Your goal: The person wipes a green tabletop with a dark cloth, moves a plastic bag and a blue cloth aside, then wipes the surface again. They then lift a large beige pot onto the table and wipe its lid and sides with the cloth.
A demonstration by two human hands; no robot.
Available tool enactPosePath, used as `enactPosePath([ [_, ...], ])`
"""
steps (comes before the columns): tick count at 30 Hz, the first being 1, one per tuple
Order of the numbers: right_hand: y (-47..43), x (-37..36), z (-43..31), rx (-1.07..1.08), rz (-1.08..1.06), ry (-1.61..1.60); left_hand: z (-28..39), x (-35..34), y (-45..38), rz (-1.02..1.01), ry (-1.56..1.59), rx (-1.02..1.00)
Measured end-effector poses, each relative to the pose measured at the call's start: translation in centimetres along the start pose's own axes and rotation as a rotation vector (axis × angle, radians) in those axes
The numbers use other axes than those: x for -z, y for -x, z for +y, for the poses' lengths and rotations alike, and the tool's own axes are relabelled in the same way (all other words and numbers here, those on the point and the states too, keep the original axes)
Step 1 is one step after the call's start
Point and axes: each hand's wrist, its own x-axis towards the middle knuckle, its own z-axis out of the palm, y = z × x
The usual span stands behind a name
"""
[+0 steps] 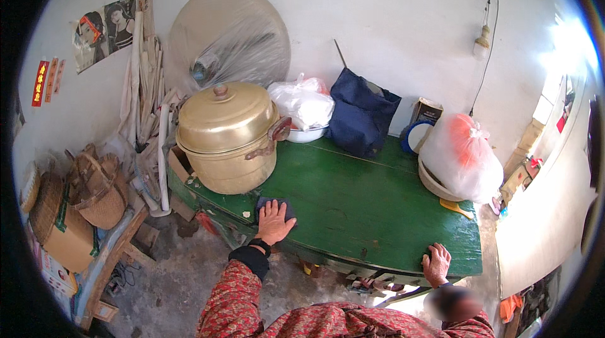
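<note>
My left hand (274, 222) lies flat, fingers spread, on a dark folded cloth (289, 204) at the near left part of a green wooden table (350, 205). Just behind the cloth stands a large gold-coloured metal steamer pot (229, 163) with its domed lid on. My right hand (436, 262) rests on the table's near right edge with its fingers slightly curled and no object visible in it.
Along the back are a white basin (305, 135) with plastic bags, a navy cloth bag (361, 113) and a small box (427, 110). At right, a bowl (437, 184) holds a tied bag near a yellow scoop (456, 207). Baskets (101, 191) stand at left.
</note>
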Motion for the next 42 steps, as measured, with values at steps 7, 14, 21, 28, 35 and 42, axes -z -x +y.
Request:
enactPosePath([
  [7, -1.0, 0.9, -0.3, 0.035, -0.046, 0.055, 0.2, -0.4, -1.2, -0.011, 0.038, -0.037],
  [14, -6.9, 1.1, -0.6, -0.014, -0.346, 0.32, 1.7, -0.8, -1.9, 0.102, 0.078, 0.07],
  [21, -17.2, -4.0, -5.0, 0.109, -0.36, -0.013, 2.6, -0.5, -2.0, 0.202, 0.075, 0.12],
  [28, -29.3, -9.1, -11.9, 0.285, -0.173, -0.152, 2.5, -0.6, -2.0, 0.28, 0.042, 0.048],
  [35, -39.8, -12.3, -16.9, 0.329, 0.193, -0.27, 2.7, -0.3, -1.9, 0.235, 0.031, 0.066],
  [42, -43.5, -15.7, -19.0, 0.265, 0.144, -0.027, 2.6, -0.3, -1.9, 0.199, 0.05, 0.081],
])
